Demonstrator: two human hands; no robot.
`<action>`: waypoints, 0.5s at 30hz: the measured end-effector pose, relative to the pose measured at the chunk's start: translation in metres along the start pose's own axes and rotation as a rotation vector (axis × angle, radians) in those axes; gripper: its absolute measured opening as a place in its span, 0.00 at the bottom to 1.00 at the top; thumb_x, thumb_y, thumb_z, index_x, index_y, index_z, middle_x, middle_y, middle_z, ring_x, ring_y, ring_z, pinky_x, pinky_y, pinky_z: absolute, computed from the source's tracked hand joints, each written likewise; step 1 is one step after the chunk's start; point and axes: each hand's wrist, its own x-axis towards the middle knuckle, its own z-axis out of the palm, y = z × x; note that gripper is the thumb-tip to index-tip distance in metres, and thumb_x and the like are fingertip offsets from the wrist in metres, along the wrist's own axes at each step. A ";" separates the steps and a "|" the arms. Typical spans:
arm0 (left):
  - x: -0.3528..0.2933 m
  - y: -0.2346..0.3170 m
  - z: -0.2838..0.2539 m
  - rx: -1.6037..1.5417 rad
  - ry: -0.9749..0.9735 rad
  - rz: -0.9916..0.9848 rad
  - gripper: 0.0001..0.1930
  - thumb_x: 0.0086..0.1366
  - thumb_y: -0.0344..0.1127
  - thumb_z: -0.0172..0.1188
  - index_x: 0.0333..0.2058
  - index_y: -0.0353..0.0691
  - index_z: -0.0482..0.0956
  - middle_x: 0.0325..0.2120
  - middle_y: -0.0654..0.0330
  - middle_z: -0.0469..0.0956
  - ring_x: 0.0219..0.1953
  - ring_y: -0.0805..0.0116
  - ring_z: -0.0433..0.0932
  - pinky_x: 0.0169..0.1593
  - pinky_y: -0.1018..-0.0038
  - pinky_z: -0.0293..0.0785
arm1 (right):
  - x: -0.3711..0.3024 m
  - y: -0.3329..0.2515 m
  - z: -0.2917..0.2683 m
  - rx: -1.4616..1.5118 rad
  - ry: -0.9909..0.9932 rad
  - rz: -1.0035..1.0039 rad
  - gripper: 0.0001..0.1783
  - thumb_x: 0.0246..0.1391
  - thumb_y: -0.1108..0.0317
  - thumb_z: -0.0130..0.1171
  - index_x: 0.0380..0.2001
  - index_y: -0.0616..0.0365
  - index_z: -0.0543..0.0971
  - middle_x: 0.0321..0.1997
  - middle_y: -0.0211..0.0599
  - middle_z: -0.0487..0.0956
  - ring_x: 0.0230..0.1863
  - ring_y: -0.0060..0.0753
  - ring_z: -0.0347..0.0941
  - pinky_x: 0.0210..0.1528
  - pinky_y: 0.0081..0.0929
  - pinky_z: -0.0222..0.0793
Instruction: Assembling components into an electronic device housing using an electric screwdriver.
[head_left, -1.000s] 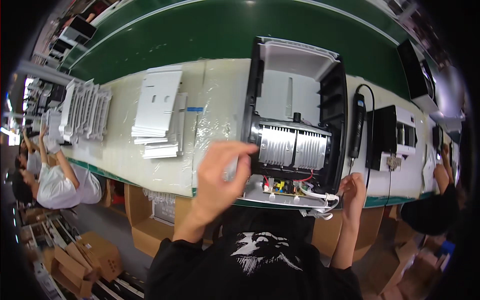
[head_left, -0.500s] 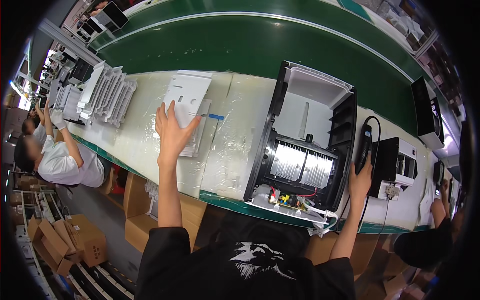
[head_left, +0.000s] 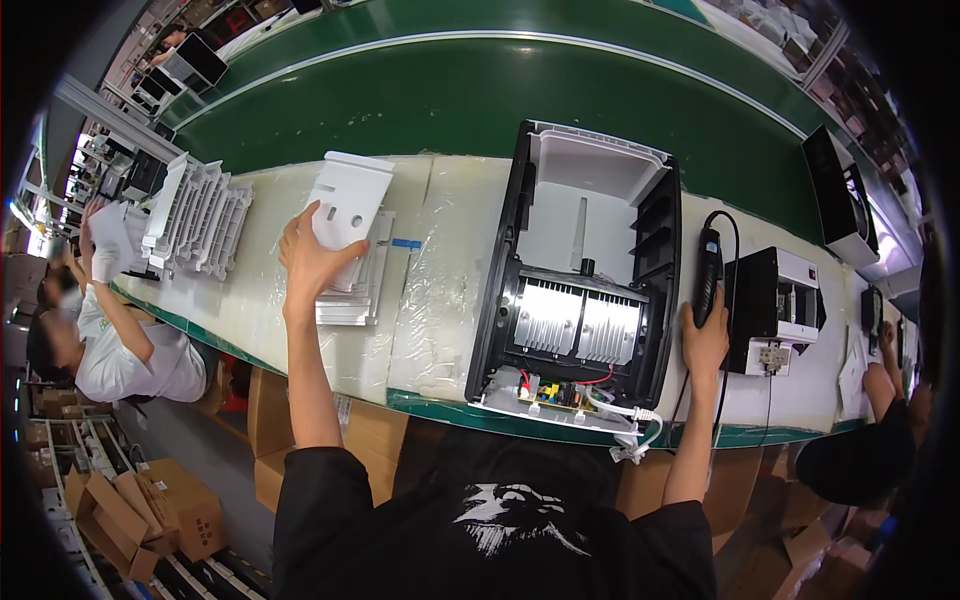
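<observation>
My left hand (head_left: 318, 258) is closed on a white plastic panel (head_left: 350, 188) with a slot and a round hole, thumb on one side and fingers on the other. The panel lies tilted over a stack of similar white panels (head_left: 345, 310). My right hand (head_left: 706, 340) grips the lower part of a black electric screwdriver (head_left: 709, 270) with a cord, lying along the table. Between my hands rests an open black-and-white housing (head_left: 655, 240). Inside it are silver finned heat sinks (head_left: 578, 325), and a small circuit board (head_left: 550, 392) with wires sits at its near end.
Several ribbed white plastic parts (head_left: 200, 215) stand at the left. A black-and-white device (head_left: 780, 295) is on the right, another (head_left: 840, 195) farther back. Beyond the table runs a green conveyor belt (head_left: 450, 95). Co-workers sit at both sides; cardboard boxes (head_left: 180, 500) are below left.
My left hand's fingers, spread over the panel before, have drawn in around its edges. My right hand remains on the screwdriver. The whole view has shifted slightly.
</observation>
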 end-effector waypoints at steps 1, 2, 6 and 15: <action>0.002 -0.004 -0.001 0.000 0.004 -0.003 0.45 0.43 0.53 0.67 0.59 0.43 0.63 0.56 0.44 0.62 0.60 0.45 0.59 0.62 0.56 0.51 | 0.000 0.000 -0.001 0.008 -0.009 0.004 0.36 0.53 0.53 0.54 0.63 0.51 0.58 0.50 0.49 0.71 0.48 0.56 0.71 0.49 0.42 0.67; 0.006 -0.007 -0.001 -0.151 0.052 -0.042 0.41 0.45 0.51 0.65 0.58 0.42 0.64 0.54 0.45 0.65 0.58 0.47 0.62 0.61 0.56 0.52 | -0.001 0.001 -0.001 0.016 -0.019 0.007 0.36 0.53 0.54 0.54 0.63 0.51 0.58 0.50 0.50 0.71 0.47 0.56 0.71 0.49 0.42 0.67; 0.007 -0.010 0.005 0.042 0.201 0.057 0.33 0.51 0.47 0.61 0.55 0.38 0.67 0.48 0.47 0.71 0.52 0.51 0.69 0.60 0.55 0.56 | -0.001 0.006 0.001 0.006 0.007 -0.034 0.35 0.53 0.55 0.54 0.63 0.53 0.59 0.49 0.51 0.71 0.47 0.56 0.71 0.48 0.42 0.67; -0.050 0.048 0.014 0.315 -0.198 0.436 0.53 0.37 0.49 0.73 0.61 0.33 0.58 0.65 0.48 0.49 0.67 0.47 0.48 0.66 0.52 0.44 | -0.004 0.002 -0.004 0.010 -0.016 -0.021 0.35 0.52 0.57 0.54 0.62 0.55 0.60 0.48 0.52 0.71 0.46 0.56 0.72 0.48 0.42 0.68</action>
